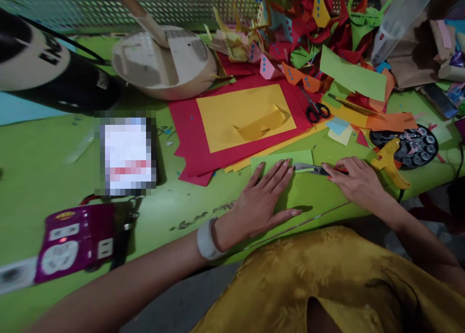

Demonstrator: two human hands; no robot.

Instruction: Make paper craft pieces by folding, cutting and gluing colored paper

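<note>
My left hand (265, 195) lies flat with fingers spread on a light green paper strip (303, 157), pressing it against the green table (203, 202). My right hand (359, 183) is closed round a slim tool (319, 170) with a pointed metal blade and a dark handle with some red. Its exact kind is unclear. The tip lies over the strip, close to my left fingertips. Behind the strip are red sheets (189, 154) with a yellow sheet (218, 113) on top, bearing a folded yellow paper piece (261, 125).
Black-handled scissors (317, 113) lie beyond the strip. A yellow glue gun (390, 163) and a dark round tray (417, 146) sit at right. Cut coloured papers (308, 23) pile up behind. At left are a purple power strip (80, 236), a blurred-out device (127, 154) and a round wooden object (145, 62).
</note>
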